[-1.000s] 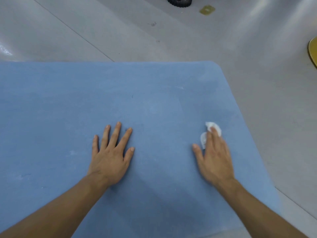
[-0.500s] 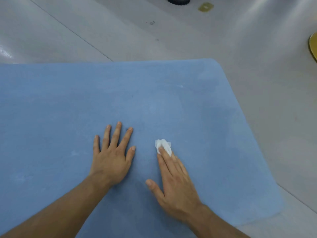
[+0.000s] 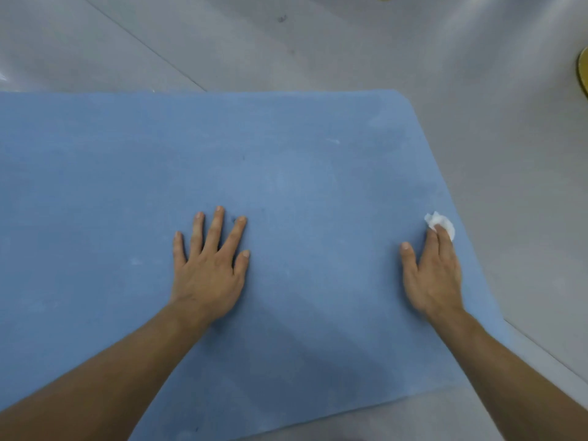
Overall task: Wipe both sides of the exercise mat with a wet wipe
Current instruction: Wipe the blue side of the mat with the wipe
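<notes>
On the grey floor (image 3: 318, 43) lies a big blue exercise mat (image 3: 286, 148), flat, with one round corner showing at the far right. It runs off the picture on the left side. Both of the person's bare arms reach out over it from the near edge. The left hand (image 3: 208, 275) lies palm down near the middle of the mat, with its fingers straight and spread apart. Its grip is wide and holds nothing; the hand just rests flat on the blue. The right hand (image 3: 434, 275) is well apart from it, close to the right edge of the mat. It is palm down too, with the fingers straight and close together and the thumb sticking out to the side. Under its fingertips (image 3: 442, 233) is a small white wet wipe (image 3: 437, 219), all scrunched up. Part of the wipe pokes out past the fingers, and the rest is hidden under them. This grip is wide as well: the fingers press the wipe down on the mat and do not curl round it. The mat has a few pale scuffs (image 3: 333, 141) and some tiny dark specks. A thin line crosses the floor beyond the mat, and a bit of something yellow (image 3: 584, 76) peeks in at the right edge of the picture; I cannot tell what it is.
</notes>
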The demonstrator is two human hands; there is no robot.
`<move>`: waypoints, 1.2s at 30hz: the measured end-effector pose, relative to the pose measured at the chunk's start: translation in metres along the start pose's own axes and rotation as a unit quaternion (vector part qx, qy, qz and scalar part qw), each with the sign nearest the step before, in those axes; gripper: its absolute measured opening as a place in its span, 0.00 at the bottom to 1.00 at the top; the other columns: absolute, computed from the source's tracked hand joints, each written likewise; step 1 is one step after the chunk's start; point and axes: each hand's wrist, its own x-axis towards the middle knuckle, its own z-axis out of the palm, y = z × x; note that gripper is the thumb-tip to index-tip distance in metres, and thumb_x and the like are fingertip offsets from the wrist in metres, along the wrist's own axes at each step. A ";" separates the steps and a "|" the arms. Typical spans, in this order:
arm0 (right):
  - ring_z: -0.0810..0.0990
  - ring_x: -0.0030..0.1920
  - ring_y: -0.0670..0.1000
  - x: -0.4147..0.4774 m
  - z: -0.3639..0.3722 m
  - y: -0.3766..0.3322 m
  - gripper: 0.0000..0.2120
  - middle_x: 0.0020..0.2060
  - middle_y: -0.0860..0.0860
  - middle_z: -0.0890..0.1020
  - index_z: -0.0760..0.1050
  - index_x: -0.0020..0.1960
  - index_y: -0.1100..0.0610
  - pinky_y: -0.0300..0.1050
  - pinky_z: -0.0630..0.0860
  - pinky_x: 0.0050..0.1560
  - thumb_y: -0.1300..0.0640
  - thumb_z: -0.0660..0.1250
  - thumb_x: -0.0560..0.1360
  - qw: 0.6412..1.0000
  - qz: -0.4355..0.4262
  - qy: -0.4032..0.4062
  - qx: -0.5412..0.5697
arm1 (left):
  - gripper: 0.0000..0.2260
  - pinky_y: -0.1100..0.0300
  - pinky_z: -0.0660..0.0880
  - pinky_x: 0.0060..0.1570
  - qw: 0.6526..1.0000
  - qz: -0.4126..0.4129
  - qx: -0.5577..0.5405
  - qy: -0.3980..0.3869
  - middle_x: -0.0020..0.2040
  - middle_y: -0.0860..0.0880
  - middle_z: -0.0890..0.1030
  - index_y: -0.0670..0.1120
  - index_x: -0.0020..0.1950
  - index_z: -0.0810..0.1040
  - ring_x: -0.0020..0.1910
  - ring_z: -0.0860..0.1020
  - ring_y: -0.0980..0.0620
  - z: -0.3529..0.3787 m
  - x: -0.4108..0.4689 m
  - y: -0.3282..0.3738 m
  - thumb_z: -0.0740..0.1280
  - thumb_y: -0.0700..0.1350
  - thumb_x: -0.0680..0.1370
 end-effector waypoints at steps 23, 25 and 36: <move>0.58 0.81 0.59 -0.053 -0.002 0.015 0.39 0.84 0.55 0.55 0.54 0.84 0.61 0.58 0.58 0.79 0.38 0.48 0.80 0.998 -0.025 -0.027 -0.053 | 0.31 0.40 0.40 0.79 1.000 0.005 0.005 0.020 0.85 0.53 0.47 0.60 0.84 0.53 0.84 0.44 0.47 0.013 -0.025 0.009 0.42 0.62 0.80; 0.58 0.81 0.60 -0.062 0.006 -0.001 0.40 0.84 0.57 0.55 0.55 0.83 0.63 0.58 0.58 0.79 0.38 0.48 0.81 0.998 -0.037 -0.026 -0.046 | 0.30 0.40 0.41 0.79 1.000 0.003 0.000 0.023 0.85 0.53 0.48 0.59 0.84 0.54 0.84 0.44 0.47 0.013 -0.026 0.010 0.43 0.62 0.81; 0.52 0.84 0.51 -0.173 0.033 -0.105 0.33 0.85 0.52 0.52 0.56 0.84 0.58 0.49 0.55 0.81 0.43 0.55 0.85 0.931 -0.348 -0.111 -0.025 | 0.31 0.42 0.40 0.79 1.000 0.005 -0.017 0.018 0.85 0.55 0.46 0.61 0.84 0.53 0.84 0.42 0.49 0.010 -0.030 0.010 0.43 0.64 0.80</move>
